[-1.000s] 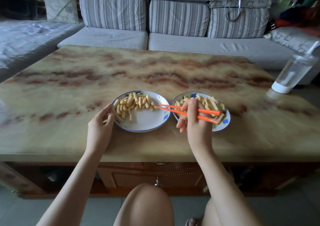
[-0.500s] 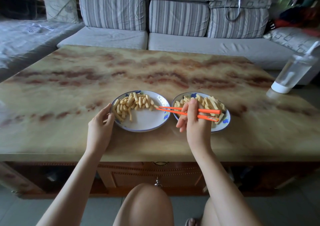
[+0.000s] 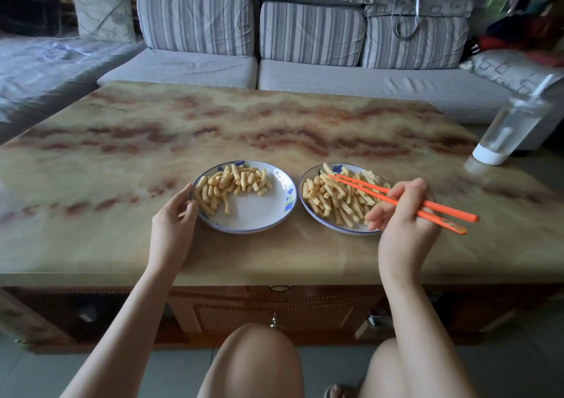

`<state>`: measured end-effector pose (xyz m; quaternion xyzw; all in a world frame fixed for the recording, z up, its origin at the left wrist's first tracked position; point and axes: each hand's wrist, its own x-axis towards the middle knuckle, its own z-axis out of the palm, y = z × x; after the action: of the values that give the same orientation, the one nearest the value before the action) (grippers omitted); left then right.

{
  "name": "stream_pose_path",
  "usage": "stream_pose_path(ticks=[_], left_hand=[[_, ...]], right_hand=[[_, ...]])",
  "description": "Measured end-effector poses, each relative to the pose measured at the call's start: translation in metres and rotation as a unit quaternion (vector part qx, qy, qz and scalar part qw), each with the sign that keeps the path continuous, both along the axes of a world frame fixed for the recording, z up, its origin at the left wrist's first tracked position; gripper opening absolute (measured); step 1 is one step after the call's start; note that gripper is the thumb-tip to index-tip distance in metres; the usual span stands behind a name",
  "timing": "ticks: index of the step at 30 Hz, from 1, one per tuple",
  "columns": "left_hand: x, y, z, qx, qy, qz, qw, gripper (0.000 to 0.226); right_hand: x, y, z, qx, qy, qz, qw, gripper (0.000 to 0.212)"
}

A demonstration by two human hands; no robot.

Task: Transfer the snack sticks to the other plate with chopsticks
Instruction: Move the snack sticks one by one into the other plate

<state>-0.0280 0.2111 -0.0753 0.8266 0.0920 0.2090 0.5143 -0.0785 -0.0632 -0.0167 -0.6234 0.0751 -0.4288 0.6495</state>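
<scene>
Two white plates with blue rims sit side by side near the table's front edge. The left plate [image 3: 259, 217] carries snack sticks [image 3: 235, 184] on its far left part. The right plate [image 3: 305, 205] is mostly covered with snack sticks [image 3: 332, 199]. My right hand [image 3: 403, 217] grips orange chopsticks [image 3: 366, 188]; their tips lie over the far part of the right plate's pile, with a small gap between them. My left hand [image 3: 174, 223] touches the left plate's left rim with relaxed fingers.
The plates stand on a marble-patterned coffee table [image 3: 213, 129]. A clear bottle with a white base [image 3: 506, 135] stands at the table's right edge. A striped grey sofa [image 3: 305, 70] runs behind the table. My knees show below the table's front edge.
My right hand has moved right with the chopsticks; their tips have swung from the left plate's right side back over the right plate. My left hand has stayed at the left plate.
</scene>
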Motion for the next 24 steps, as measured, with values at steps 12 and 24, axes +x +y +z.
stream_pose_path(ticks=[12, 24], left_hand=[[0.0, 0.001, -0.001, 0.005, 0.0, 0.002, 1.0, 0.039], [0.0, 0.0, 0.0, 0.006, 0.002, 0.003, 1.0, 0.04]], right_hand=[[-0.002, 0.003, -0.001, -0.037, -0.016, 0.016, 0.999, 0.036], [0.025, 0.04, -0.015, -0.123, 0.056, 0.16, 0.978, 0.038]])
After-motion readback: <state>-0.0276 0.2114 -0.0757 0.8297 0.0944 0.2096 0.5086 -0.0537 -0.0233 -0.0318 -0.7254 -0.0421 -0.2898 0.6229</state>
